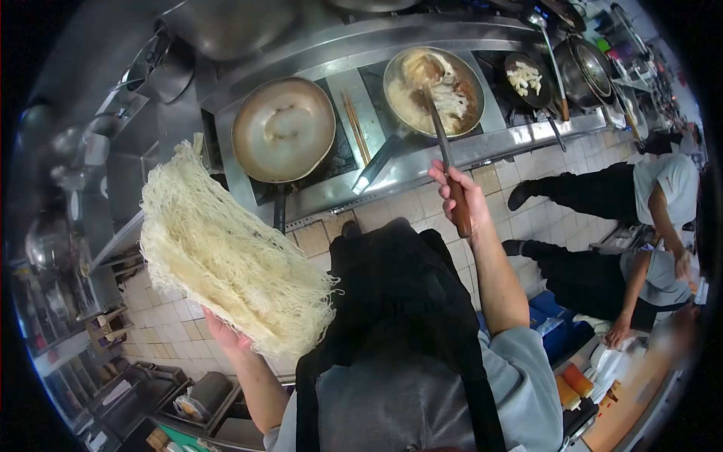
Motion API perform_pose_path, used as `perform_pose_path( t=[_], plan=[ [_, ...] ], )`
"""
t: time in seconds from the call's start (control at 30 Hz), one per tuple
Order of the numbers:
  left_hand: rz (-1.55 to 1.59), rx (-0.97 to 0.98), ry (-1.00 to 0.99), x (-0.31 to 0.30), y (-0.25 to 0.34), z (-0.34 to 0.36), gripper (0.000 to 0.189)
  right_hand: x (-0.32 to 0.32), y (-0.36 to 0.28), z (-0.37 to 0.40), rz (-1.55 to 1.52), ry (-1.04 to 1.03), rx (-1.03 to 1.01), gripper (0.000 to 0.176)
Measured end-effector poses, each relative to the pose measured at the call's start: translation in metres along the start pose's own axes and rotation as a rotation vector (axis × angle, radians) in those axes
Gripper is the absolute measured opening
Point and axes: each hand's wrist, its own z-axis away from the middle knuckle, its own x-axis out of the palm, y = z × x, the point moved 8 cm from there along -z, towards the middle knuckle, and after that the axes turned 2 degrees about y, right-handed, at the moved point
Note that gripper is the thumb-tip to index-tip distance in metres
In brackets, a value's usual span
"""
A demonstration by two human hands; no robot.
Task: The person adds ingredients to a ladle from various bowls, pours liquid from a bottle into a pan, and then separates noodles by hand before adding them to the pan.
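Observation:
My left hand (pixel 227 330) supports a big bundle of dried thin noodles (pixel 233 260), its fingers mostly hidden beneath them. The bundle is pale and stringy, tilted at the left near an uncovered frying pan (pixel 283 129) that has only some brown marks inside. In my right hand (pixel 461 197) is a ladle (pixel 443 143), gripped by its wooden handle. The ladle's bowl rests in a second frying pan (pixel 472 89), among creamy pale liquid and brown bits. That pan's dark handle (pixel 379 162) points toward me, untouched.
Wooden chopsticks (pixel 354 128) lie between the pans. Farther right, a small black pan (pixel 527 80) holds white pieces, with another ladle (pixel 555 60) beside it. A metal pot (pixel 169 69) stands at left. Two people (pixel 663 188) are at the right; squeeze bottles (pixel 574 384) stand nearby.

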Motion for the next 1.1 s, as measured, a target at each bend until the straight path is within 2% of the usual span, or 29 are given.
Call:
perform_pose_path(
  t=[0.1,0.17,0.2,0.33,0.4,0.5,0.57,0.67,0.73,0.8,0.87,1.03,1.1],
  plan=[
    [0.025,-0.036,-0.006,-0.008,-0.002,-0.007,0.071,0.003,-0.017,0.005,-0.002,0.005,-0.012,0.036],
    [-0.179,0.079,0.029,0.001,0.006,-0.011,0.069,0.004,-0.029,0.014,0.012,-0.015,-0.022,0.03],
    [-0.178,0.071,0.028,0.005,0.004,-0.012,0.069,0.004,-0.033,0.021,0.013,-0.008,-0.024,0.03],
    [-0.173,0.041,0.091,0.01,0.003,-0.017,0.067,0.004,-0.041,0.053,0.163,0.075,-0.063,0.03],
    [-0.205,0.025,0.096,0.011,0.0,-0.02,0.067,-0.002,-0.044,0.067,0.365,0.144,-0.117,0.033],
    [-0.151,-0.002,0.041,0.011,-0.002,-0.031,0.067,-0.009,-0.046,0.078,0.453,0.168,-0.15,0.036],
    [0.04,-0.137,-0.097,0.007,-0.013,-0.042,0.066,-0.016,-0.05,0.086,0.542,0.196,-0.177,0.038],
    [0.092,-0.181,-0.183,0.012,-0.019,-0.049,0.065,-0.014,-0.054,0.099,0.613,0.278,-0.222,0.037],
    [0.036,-0.151,-0.111,0.015,-0.017,-0.052,0.065,-0.021,-0.054,0.103,0.644,0.295,-0.241,0.035],
    [-0.017,-0.116,-0.035,0.011,-0.011,-0.056,0.064,-0.026,-0.058,0.109,0.821,0.385,-0.272,0.03],
    [0.06,-0.124,-0.11,0.012,-0.012,-0.061,0.063,-0.024,-0.058,0.114,0.848,0.379,-0.285,0.027],
    [0.063,-0.103,-0.293,-0.002,-0.004,-0.072,0.062,-0.026,-0.042,0.119,0.902,0.416,-0.221,0.031],
    [0.052,-0.083,-0.359,0.016,-0.008,-0.072,0.061,-0.028,-0.032,0.12,0.861,0.408,-0.16,0.029]
  ],
)
